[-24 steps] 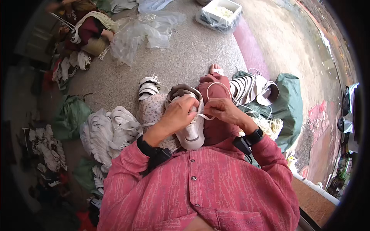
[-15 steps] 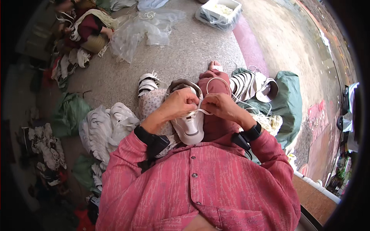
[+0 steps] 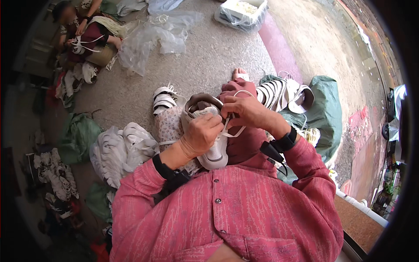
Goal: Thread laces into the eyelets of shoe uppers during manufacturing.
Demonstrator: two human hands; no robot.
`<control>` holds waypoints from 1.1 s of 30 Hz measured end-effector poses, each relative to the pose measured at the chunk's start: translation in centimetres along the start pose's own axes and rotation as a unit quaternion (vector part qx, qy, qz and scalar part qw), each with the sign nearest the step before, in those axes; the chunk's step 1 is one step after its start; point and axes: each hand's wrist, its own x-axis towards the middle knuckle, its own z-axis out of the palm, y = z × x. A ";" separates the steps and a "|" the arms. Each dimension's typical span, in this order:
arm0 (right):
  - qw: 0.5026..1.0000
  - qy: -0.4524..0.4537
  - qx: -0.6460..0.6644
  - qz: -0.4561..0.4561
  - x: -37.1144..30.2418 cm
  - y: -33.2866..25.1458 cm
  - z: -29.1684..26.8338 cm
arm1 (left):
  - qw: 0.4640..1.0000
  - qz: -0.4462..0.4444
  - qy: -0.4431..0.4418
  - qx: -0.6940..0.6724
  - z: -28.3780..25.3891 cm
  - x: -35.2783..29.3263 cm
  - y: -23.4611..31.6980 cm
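Observation:
A white sneaker (image 3: 214, 156) with a taupe collar rests on my lap, its toe toward me. My left hand (image 3: 201, 135) lies over its lacing area with fingers curled on the shoe; what the fingertips pinch is hidden. Beside the collar, my right hand (image 3: 249, 114) pinches a white shoelace (image 3: 234, 132) that hangs in loops along the shoe's right side. Another stretch of lace (image 3: 167, 143) shows left of my left wrist.
White shoe uppers (image 3: 115, 150) are heaped at my left. More striped uppers (image 3: 279, 94) lie on a green sack (image 3: 325, 118) at my right. A plastic-wrapped white tub (image 3: 241, 16) and clear plastic sheeting (image 3: 152, 41) are ahead. A co-worker (image 3: 85, 32) sits far left, handling laces.
My right hand has risen toward the collar and opened out somewhat, with lace in its fingers. My left hand has come down and left over the lacing. The shoe has tilted slightly.

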 end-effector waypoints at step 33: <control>0.986 0.127 -0.108 -0.009 1.5 -0.6 1.1 | 0.964 -0.233 0.118 -0.050 -11.1 -2.8 -9.6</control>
